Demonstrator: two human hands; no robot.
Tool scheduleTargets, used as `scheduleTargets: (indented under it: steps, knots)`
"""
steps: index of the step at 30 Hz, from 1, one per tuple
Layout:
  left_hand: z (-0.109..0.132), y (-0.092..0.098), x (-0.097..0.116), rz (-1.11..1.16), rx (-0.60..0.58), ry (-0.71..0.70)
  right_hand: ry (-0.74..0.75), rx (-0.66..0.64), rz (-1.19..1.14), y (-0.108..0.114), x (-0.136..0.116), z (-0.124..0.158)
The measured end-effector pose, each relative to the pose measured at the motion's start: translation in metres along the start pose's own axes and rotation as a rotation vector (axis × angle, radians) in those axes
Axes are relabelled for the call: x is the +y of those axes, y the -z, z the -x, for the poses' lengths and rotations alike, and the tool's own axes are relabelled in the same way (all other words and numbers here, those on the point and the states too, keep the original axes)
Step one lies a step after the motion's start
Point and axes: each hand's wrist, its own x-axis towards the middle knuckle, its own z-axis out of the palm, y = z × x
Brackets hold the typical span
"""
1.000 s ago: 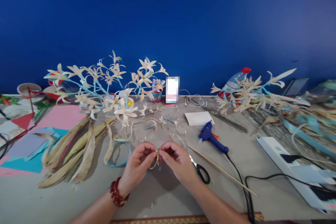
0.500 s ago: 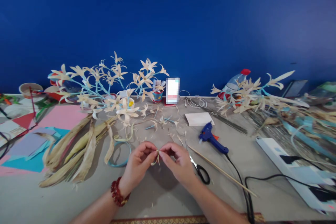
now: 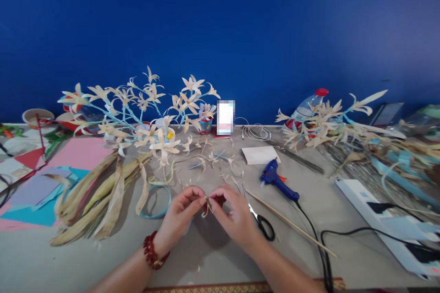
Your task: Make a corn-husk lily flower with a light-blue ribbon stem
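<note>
Left hand: pinches husk piece, unchanged.
Right hand: pinches it too; has edged toward 9 o'clock.
Scissors: 3 o'clock of hands, unmoved.

Dry, matt husk strips at left; glossy blue plastic glue gun right of centre; thin wooden stick; smooth grey matt surface; matt coloured paper far left.
</note>
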Motion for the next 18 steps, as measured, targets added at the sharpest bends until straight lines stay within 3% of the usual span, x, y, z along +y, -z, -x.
scheduleTargets:
  steps: [6,18]
  knots:
    - [-0.0002,-0.0013,0.0025,-0.098,0.03,-0.041,0.088,-0.041,0.13,0.0045,0.0014,-0.0005]
    - [-0.0003,0.0004,-0.0001,-0.124,0.033,-0.056,0.067,-0.039,0.167,0.0047,0.0032,-0.0017]
